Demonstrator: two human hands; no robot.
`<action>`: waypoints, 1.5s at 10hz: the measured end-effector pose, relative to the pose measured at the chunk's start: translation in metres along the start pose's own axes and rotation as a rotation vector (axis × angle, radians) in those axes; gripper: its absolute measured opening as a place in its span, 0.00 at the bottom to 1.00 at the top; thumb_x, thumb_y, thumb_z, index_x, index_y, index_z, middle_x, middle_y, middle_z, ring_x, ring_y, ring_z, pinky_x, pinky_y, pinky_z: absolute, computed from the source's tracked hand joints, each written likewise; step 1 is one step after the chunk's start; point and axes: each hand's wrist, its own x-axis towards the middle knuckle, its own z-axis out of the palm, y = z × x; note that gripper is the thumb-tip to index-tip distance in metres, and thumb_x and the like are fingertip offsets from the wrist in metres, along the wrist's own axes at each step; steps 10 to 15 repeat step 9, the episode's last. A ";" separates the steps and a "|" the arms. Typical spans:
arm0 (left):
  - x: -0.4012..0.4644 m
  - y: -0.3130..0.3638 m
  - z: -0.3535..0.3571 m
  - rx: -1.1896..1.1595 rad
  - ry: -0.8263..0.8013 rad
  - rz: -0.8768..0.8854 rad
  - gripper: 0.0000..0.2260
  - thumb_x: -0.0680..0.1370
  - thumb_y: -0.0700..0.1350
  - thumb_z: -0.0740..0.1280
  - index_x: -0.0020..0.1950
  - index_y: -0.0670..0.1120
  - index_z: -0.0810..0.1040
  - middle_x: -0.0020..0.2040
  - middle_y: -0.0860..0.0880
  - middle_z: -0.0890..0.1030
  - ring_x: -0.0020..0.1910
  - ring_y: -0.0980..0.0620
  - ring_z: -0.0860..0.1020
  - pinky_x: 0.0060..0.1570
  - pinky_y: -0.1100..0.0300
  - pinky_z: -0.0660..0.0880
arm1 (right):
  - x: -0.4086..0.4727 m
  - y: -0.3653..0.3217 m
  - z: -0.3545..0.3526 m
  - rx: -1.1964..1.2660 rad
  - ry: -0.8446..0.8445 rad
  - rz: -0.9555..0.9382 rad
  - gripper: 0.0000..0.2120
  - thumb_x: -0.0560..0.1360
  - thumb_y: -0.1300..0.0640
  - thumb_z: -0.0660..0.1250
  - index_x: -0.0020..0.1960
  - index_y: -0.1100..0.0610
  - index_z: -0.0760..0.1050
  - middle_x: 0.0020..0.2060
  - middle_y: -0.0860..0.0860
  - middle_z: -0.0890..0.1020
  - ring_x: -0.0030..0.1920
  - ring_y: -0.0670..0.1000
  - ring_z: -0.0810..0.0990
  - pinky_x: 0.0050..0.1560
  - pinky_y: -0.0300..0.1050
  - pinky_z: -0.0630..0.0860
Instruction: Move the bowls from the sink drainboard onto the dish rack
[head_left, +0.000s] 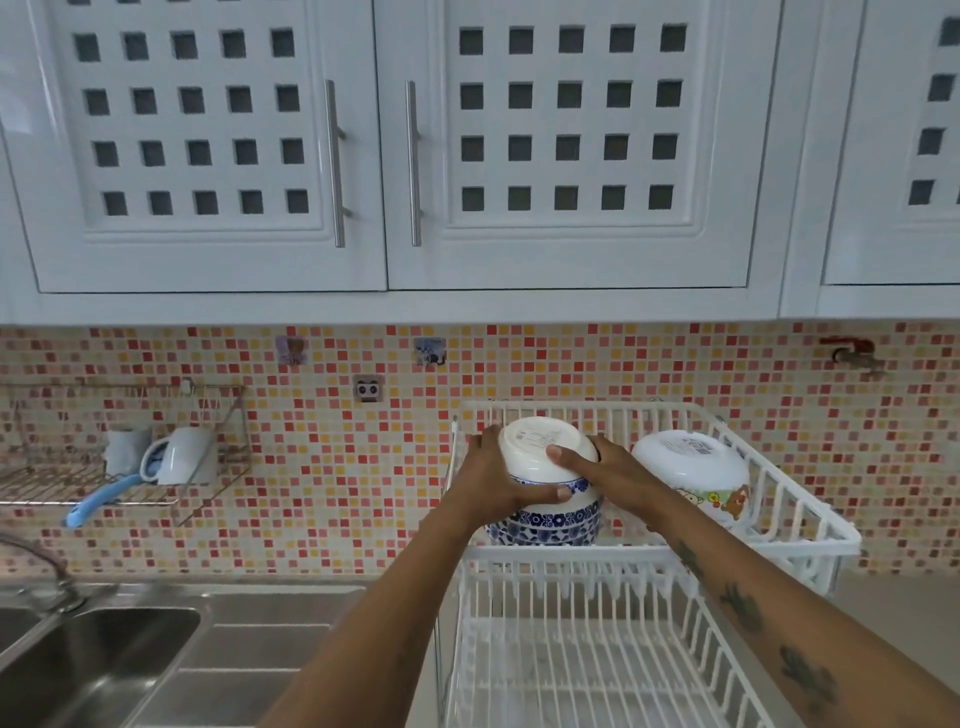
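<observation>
A white bowl with a blue patterned rim is upside down on top of a stack of blue-and-white bowls in the upper tier of the white dish rack. My left hand grips the top bowl's left side and my right hand grips its right side. A larger white bowl with cartoon figures lies upside down to the right in the same tier. The steel drainboard at the lower left has no bowls on the part I see.
The rack's lower tier has bare white wires. A steel sink with a faucet lies at the left. A wall wire shelf holds a mug and a blue brush. White cupboards hang overhead.
</observation>
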 end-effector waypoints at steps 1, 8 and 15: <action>-0.003 0.003 -0.001 0.002 -0.021 -0.008 0.47 0.62 0.61 0.78 0.74 0.45 0.62 0.68 0.46 0.70 0.68 0.47 0.68 0.64 0.54 0.70 | 0.000 0.001 0.002 0.024 -0.012 0.011 0.24 0.71 0.38 0.67 0.63 0.49 0.72 0.53 0.48 0.82 0.52 0.48 0.81 0.52 0.45 0.79; -0.106 0.034 -0.038 0.046 -0.055 -0.022 0.27 0.82 0.55 0.57 0.75 0.41 0.61 0.74 0.41 0.63 0.73 0.44 0.65 0.68 0.54 0.64 | -0.083 -0.022 -0.006 -0.357 0.150 0.156 0.36 0.78 0.36 0.52 0.76 0.59 0.57 0.77 0.56 0.60 0.74 0.58 0.63 0.70 0.54 0.64; -0.122 0.044 -0.040 0.064 -0.054 -0.006 0.25 0.83 0.53 0.56 0.76 0.41 0.60 0.74 0.41 0.63 0.73 0.43 0.65 0.69 0.54 0.63 | -0.108 -0.021 -0.003 -0.397 0.179 0.092 0.31 0.80 0.41 0.53 0.77 0.58 0.57 0.78 0.55 0.58 0.76 0.57 0.61 0.72 0.52 0.61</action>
